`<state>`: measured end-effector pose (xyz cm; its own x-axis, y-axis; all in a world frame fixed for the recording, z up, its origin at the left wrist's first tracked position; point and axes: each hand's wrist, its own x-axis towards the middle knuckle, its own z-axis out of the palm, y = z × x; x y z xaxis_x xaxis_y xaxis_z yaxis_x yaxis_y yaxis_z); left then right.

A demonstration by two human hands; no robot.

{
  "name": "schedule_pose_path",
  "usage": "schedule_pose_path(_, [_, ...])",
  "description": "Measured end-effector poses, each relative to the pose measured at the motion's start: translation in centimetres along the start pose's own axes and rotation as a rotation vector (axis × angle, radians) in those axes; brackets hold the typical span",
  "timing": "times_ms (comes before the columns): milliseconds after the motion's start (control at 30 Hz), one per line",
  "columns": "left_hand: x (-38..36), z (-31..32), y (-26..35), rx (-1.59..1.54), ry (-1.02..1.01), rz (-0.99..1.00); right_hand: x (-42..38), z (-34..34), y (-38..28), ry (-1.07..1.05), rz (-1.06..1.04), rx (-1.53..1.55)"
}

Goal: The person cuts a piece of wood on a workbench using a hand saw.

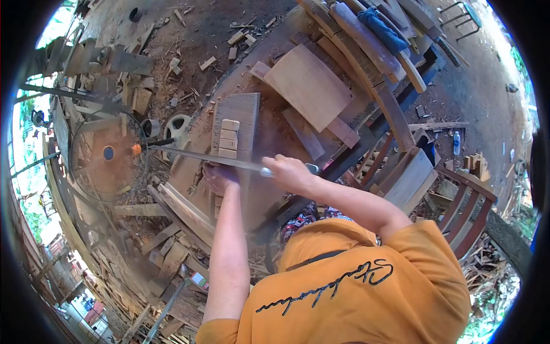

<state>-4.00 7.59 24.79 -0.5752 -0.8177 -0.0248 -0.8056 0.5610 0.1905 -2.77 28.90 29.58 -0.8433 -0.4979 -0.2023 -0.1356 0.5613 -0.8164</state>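
Observation:
My right hand (pixel 289 174) is closed round the pale handle of what looks like a hand saw. The saw's long, narrow metal blade (pixel 197 156) reaches left across a row of small wood blocks (pixel 228 139) on a thick plank (pixel 240 114). Just below the blade, my left hand (pixel 219 176) is pressed against the lower part of the row, fingers wrapped over the wood and partly hidden. More of the blocks show below that hand.
A broad board (pixel 309 86) lies right of the plank on the dusty bench. A wire-guarded fan (pixel 107 172) stands at left. Stacked beams (pixel 366 40) and a blue cloth (pixel 382 30) lie at upper right, a slatted wooden chair (pixel 467 215) at right. Offcuts litter the ground.

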Motion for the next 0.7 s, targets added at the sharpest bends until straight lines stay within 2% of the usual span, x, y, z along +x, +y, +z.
schedule_pose_path(100, [0.2, 0.2, -0.4, -0.008, -0.041, 0.050, -1.9, -0.9, -0.3, 0.042, -0.045, 0.041])
schedule_pose_path(200, [0.5, 0.3, -0.1, -0.016, -0.064, -0.075, -7.9, -4.6, 2.2, -0.037, 0.046, -0.030])
schedule_pose_path(267, [0.0, -1.4, 1.1, 0.022, -0.182, -0.123, -9.7, -5.9, 2.4, -0.085, 0.117, -0.060])
schedule_pose_path(300, [-0.1, -0.2, -0.3, 0.037, -0.188, -0.130, -9.3, -5.2, 2.0, -0.099, 0.124, -0.051])
schedule_pose_path(367, [0.6, 2.9, -2.4, 0.048, -0.002, -0.026, -5.3, -3.2, 0.8, -0.012, 0.074, 0.014])
schedule_pose_path(433, [0.2, 0.9, -0.8, 0.000, -0.028, -0.032, -0.4, 0.3, 0.2, 0.002, 0.024, 0.005])
schedule_pose_path(533, [0.3, -0.2, 0.0, -0.031, -0.075, -0.052, -0.9, -0.6, -1.2, 0.009, 0.005, 0.018])
schedule_pose_path(567, [0.2, -0.2, 0.3, -0.033, -0.088, -0.084, -2.4, -1.6, -0.6, 0.034, -0.034, 0.018])
schedule_pose_path(700, [0.8, 0.6, -0.5, 0.025, -0.189, -0.145, -9.7, -5.9, 2.0, -0.055, 0.090, -0.083])
